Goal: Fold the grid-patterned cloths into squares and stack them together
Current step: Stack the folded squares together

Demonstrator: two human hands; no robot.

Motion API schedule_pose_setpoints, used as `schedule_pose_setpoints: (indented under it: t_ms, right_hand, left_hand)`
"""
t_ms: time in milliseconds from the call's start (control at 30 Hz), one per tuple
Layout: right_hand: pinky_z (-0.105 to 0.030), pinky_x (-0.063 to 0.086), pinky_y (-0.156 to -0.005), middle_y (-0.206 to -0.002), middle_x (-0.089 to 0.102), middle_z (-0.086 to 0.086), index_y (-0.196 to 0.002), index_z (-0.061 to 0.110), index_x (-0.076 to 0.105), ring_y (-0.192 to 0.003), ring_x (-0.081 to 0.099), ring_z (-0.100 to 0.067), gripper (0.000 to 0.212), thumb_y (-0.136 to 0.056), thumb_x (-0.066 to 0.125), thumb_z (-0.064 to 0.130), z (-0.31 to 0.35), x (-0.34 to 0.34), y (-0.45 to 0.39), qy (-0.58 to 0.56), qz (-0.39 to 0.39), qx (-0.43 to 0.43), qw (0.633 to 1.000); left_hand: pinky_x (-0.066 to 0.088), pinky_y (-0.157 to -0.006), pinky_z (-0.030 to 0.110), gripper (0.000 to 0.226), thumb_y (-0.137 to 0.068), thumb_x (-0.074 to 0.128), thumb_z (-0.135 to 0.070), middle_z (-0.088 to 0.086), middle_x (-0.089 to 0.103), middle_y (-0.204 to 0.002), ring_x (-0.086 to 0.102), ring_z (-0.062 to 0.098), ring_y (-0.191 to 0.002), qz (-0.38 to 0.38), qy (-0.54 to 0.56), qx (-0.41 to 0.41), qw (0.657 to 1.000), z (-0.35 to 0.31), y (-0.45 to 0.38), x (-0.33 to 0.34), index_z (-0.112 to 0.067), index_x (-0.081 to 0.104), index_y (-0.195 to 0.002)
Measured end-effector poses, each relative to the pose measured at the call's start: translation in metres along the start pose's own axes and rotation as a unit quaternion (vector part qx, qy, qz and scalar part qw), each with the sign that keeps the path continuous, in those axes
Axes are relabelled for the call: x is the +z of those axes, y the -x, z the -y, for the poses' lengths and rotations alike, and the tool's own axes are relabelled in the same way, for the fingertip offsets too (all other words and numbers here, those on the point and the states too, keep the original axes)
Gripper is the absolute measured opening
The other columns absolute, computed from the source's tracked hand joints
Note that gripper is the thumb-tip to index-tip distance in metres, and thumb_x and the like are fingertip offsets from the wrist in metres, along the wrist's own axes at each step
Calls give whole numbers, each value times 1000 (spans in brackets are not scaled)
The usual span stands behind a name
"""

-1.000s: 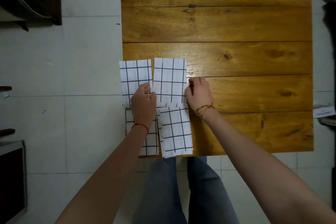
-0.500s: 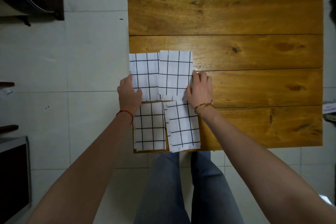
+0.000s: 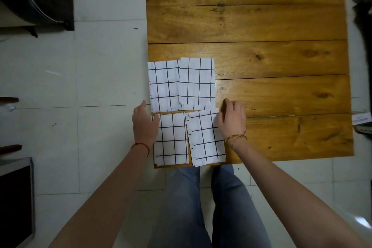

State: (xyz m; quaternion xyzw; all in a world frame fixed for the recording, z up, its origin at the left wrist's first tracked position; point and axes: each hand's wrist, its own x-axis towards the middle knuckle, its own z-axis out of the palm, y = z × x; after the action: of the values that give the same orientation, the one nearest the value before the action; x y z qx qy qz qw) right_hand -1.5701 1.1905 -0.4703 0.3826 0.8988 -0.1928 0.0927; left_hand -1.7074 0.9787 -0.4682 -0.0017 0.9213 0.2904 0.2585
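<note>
While four folded cloths (image 3: 181, 110) cover table (image 3: 261, 86) corner | left hand (image 3: 145, 125) relaxed | right hand (image 3: 231, 119) pinches one.

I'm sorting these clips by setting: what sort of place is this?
Probably a room in a home, not a workshop or lab. A plank wooden table stands on a pale tiled floor, with grid-patterned cloths at its near corner, and household clutter along the left edge.
</note>
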Motion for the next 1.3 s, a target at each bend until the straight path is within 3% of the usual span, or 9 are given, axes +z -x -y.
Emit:
schedule_pose_setpoints:
  t_ms: [267,467,800,1033,1167,1300]
  right_hand:
    - [-36,47,-77,-105,54,-15,-127,3,48,-89,51,-25,44,-85,55,14,2,22,60,-15,18,43,999]
    - [-35,50,-69,-104,50,-15,-127,2,46,-86,51,-24,47,-82,55,10,18,30,66,-53,20,21,998]
    - [-37,43,-86,-118,50,-16,-135,3,41,-102,47,-27,50,-87,50,14,11,8,21,-58,-17,40,997]
    - [-38,39,-90,-128,45,-14,-134,7,41,-111,43,-29,47,-90,47,22,24,-5,-34,17,52,-31,998]
    - [-38,39,-90,-126,46,-14,-129,6,45,-110,42,-29,43,-89,46,21,30,-2,-36,24,59,-58,996]
    - [-39,40,-93,-128,45,-15,-133,5,42,-111,42,-29,46,-89,45,19,28,-1,-31,-7,35,-27,999]
  left_hand:
    - [36,-103,34,62,-90,57,-11,13,38,-143,36,29,-130,28,-32,-32,999,18,62,17,-6,31,-146]
    - [36,-103,37,63,-89,56,-10,14,36,-145,36,32,-128,16,-39,-49,998,16,62,20,-5,31,-147]
    - [40,-100,43,62,-87,56,-10,17,40,-142,39,35,-127,-21,-42,-6,999,4,40,11,-4,34,-145]
    - [19,-108,26,63,-92,51,-8,14,29,-153,26,31,-138,30,-13,54,998,-11,5,9,-4,24,-149]
    - [24,-109,31,61,-92,50,-7,14,31,-152,28,32,-136,24,-10,52,998,-13,-1,10,-3,28,-148]
    - [27,-109,32,61,-91,50,-6,12,33,-151,30,31,-136,22,-9,62,998,-9,-1,9,-4,29,-148]
